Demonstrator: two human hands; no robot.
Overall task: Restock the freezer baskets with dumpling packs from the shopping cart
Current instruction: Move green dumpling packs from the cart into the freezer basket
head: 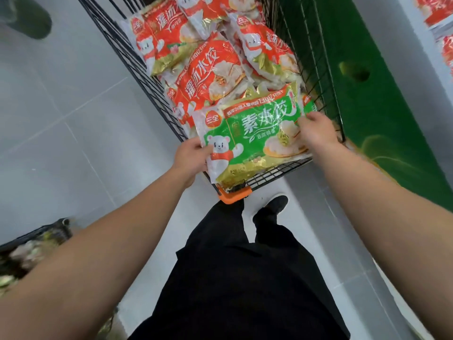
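The green dumpling pack (pixel 252 141) lies at the near end of the shopping cart (pixel 318 77), on top of the red dumpling packs (pixel 210 69) and partly over the cart's near rim; the left hand (pixel 190 159) has its grip closed on the pack's left edge, thumb on the printed face, fingers hidden beneath; the right hand (pixel 318 127) sits at the pack's right end with fingers curled down onto it, seemingly pinching the edge, though the fingertips are hidden; the likeliest trouble is slip, since the film looks glossy and the contents loose, so a grip on edges alone may let the middle sag and the pack slide out once it is lifted; a lower corner near the wire rim and orange bumper (pixel 234 196) could catch or tear on the way out; the red packs are heaped unevenly and one may tumble as support shifts; the freezer baskets are not clearly in view, so the carry is a blind turn, with a black shoe (pixel 275 203) close under the cart
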